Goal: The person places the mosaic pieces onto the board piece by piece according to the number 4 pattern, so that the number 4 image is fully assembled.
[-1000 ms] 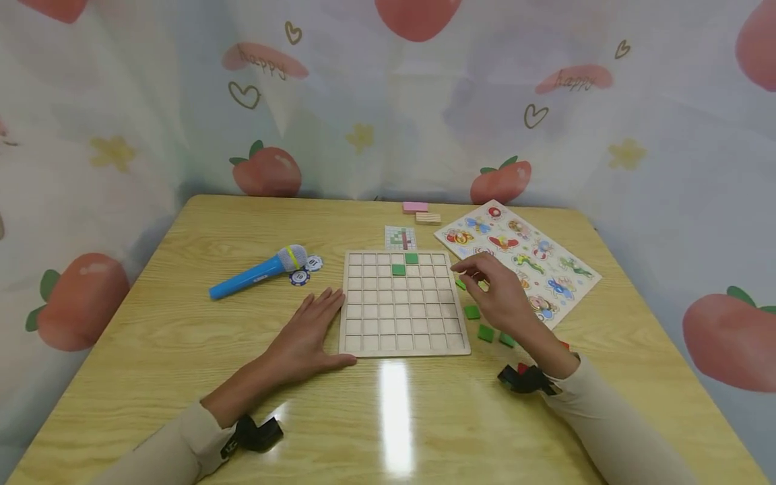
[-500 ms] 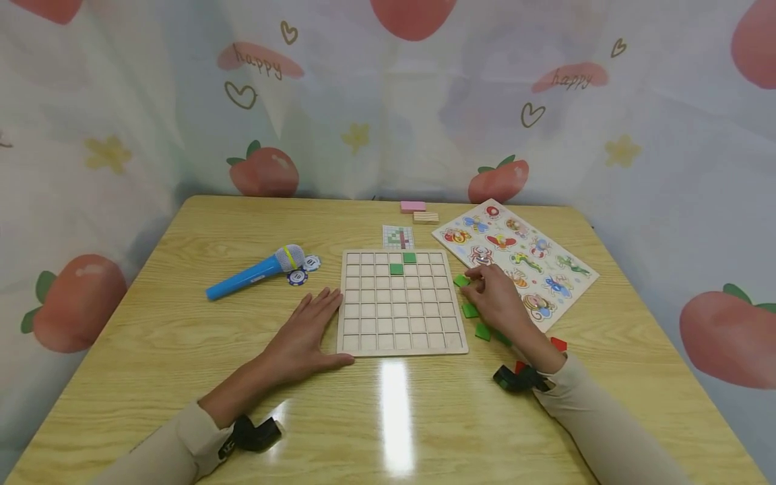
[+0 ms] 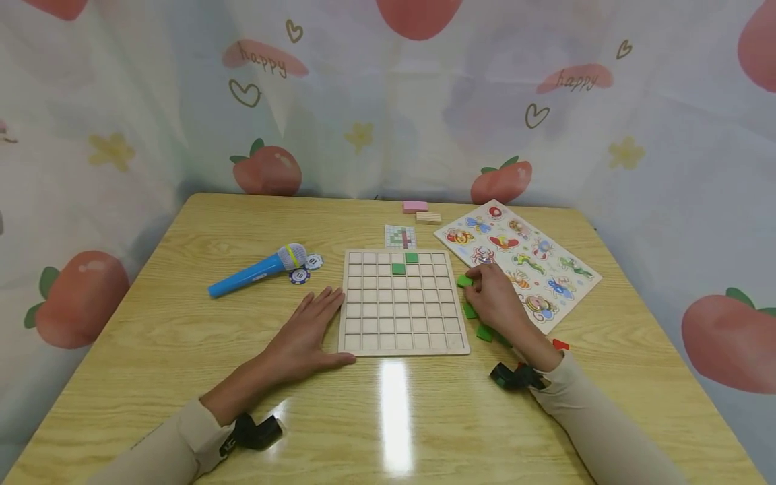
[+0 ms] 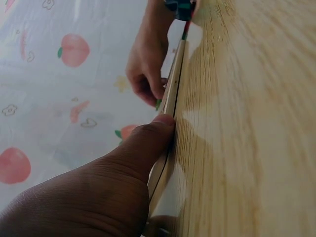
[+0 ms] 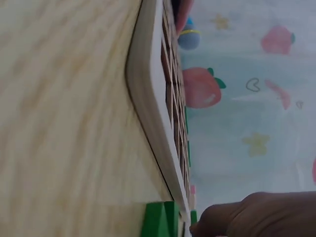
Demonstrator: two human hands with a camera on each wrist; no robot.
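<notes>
left hand [image 3: 303, 337]: lying flat on the table [image 3: 182, 323], fingers straight and together, holding nothing. The fingertips run up along the left edge of the wooden grid board [image 3: 403, 303], and the thumb [image 4: 148, 143] presses right against that edge near its close corner.

right hand [image 3: 497, 296]: down on the table just past the board's right edge, fingers curled in and bunched at a green tile [image 3: 463, 281]. Looks like the fingertips are on it, but I can't tell if it's really pinched yet or just touched.

green tile: sits right at the tips of the right fingers, between them and the board's right edge, still on the table and not in any cell.

other loose green tiles: one [image 3: 470, 311] tucked under the palm side of the right hand, another [image 3: 483, 333] down by the wrist, both just beside the board.

grid board: lies between the two hands, two green tiles [image 3: 405, 263] already in cells near its far edge, well beyond either set of fingers.

red piece [image 3: 560, 345]: behind the right wrist, on the outer side.

pattern card [image 3: 400, 237]: just past the board's far edge.

animal puzzle [image 3: 521, 259]: right next to the right hand on its outer side, knuckles nearly over its edge.

blue toy microphone [image 3: 257, 271]: out beyond the left fingertips, with a couple of chips [image 3: 306, 269] at its head.
</notes>
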